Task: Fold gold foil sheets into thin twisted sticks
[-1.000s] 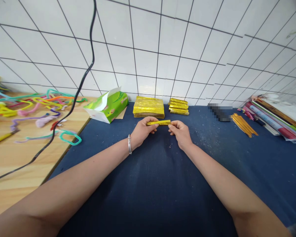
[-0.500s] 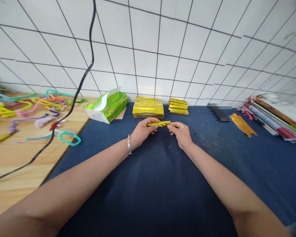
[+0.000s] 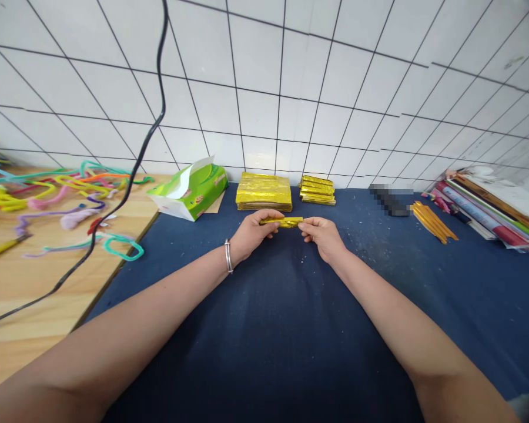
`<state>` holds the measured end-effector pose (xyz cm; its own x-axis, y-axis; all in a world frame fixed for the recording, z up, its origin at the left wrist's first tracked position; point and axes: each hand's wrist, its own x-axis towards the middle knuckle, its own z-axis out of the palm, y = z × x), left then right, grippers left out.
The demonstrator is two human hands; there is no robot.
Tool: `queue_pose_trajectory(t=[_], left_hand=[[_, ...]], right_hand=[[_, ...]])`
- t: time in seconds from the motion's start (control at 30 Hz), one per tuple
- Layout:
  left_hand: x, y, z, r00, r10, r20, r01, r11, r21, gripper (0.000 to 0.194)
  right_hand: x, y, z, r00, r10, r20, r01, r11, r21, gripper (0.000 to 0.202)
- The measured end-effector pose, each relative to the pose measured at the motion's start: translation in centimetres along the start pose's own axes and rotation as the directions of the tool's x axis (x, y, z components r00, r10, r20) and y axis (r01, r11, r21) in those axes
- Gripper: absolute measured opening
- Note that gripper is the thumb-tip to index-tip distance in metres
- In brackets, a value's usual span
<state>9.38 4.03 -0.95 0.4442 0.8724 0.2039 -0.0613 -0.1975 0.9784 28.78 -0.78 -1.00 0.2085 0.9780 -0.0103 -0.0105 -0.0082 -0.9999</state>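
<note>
Between both hands I hold a narrow folded strip of gold foil paper [image 3: 286, 222], roughly level above the dark blue cloth. My left hand [image 3: 256, 232], with a silver bangle at the wrist, pinches its left part between thumb and fingers. My right hand [image 3: 321, 235] grips the right end with thumb and fingertips. Just behind the hands lies a thick stack of flat gold foil paper [image 3: 264, 189]. To its right is a smaller pile of folded gold strips [image 3: 317, 189].
A green tissue packet [image 3: 196, 188] stands at the back left. Colourful pipe cleaners [image 3: 83, 194] lie on the wooden board [image 3: 70, 282], and a black cable [image 3: 145, 147] hangs across the left side. Orange-gold strips [image 3: 434, 220] and stacked books [image 3: 489, 205] are on the right.
The view has shifted very slightly. Both hands keep their hold on the gold strip in nearly the same place; its front face looks slightly turned.
</note>
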Motion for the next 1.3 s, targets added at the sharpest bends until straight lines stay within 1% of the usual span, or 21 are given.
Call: queue_pose_trajectory(t=[0.17,0.47,0.57,0.7,0.8,0.9,0.97,1.0,1.13,1.3], left_hand=[[0.1,-0.3,0.0,1.0,0.006,0.017,-0.006,1.0,0.028,0.026],[0.0,-0.1,-0.1,0.999,0.024,0.045,-0.025,0.999,0.022,0.024],[0.0,0.1,-0.1,0.998,0.025,0.054,-0.027,0.999,0.026,0.023],[0.0,0.1,-0.2,0.997,0.015,0.071,-0.018,0.999,0.042,0.023],[0.1,-0.1,-0.5,0.998,0.007,0.061,-0.007,1.0,0.005,0.024],[0.4,-0.3,-1.0,0.999,-0.003,0.043,0.005,0.999,-0.054,0.024],[0.6,-0.5,-1.2,0.999,-0.011,0.039,0.014,0.996,-0.084,0.025],[0.6,-0.5,-1.3,0.999,-0.014,0.042,0.018,0.995,-0.093,0.025],[0.7,-0.6,-1.3,0.997,-0.023,0.069,0.03,0.993,-0.111,0.024],[0.6,-0.4,-1.3,0.996,-0.024,0.082,0.032,0.995,-0.099,0.024]], right_hand=[[0.1,-0.1,-0.1,1.0,0.014,0.024,-0.014,1.0,-0.017,0.028],[0.8,-0.2,-0.9,0.987,0.137,0.087,-0.141,0.989,0.046,0.028],[0.7,-0.5,-0.9,0.985,0.148,0.085,-0.154,0.985,0.071,0.026],[0.4,-0.6,-0.7,0.992,0.113,0.048,-0.117,0.989,0.093,0.024],[0.0,-0.5,-0.3,0.998,0.037,0.043,-0.039,0.997,0.062,0.026],[-0.4,-0.4,0.1,0.993,-0.08,0.092,0.079,0.997,0.015,0.042],[-0.6,-0.4,0.3,0.983,-0.133,0.123,0.135,0.991,-0.004,0.051],[-0.7,-0.4,0.4,0.98,-0.15,0.129,0.153,0.988,-0.014,0.052],[-0.7,-0.2,0.4,0.974,-0.189,0.124,0.196,0.98,-0.044,0.046],[-0.7,-0.1,0.4,0.977,-0.191,0.089,0.198,0.977,-0.075,0.04]])
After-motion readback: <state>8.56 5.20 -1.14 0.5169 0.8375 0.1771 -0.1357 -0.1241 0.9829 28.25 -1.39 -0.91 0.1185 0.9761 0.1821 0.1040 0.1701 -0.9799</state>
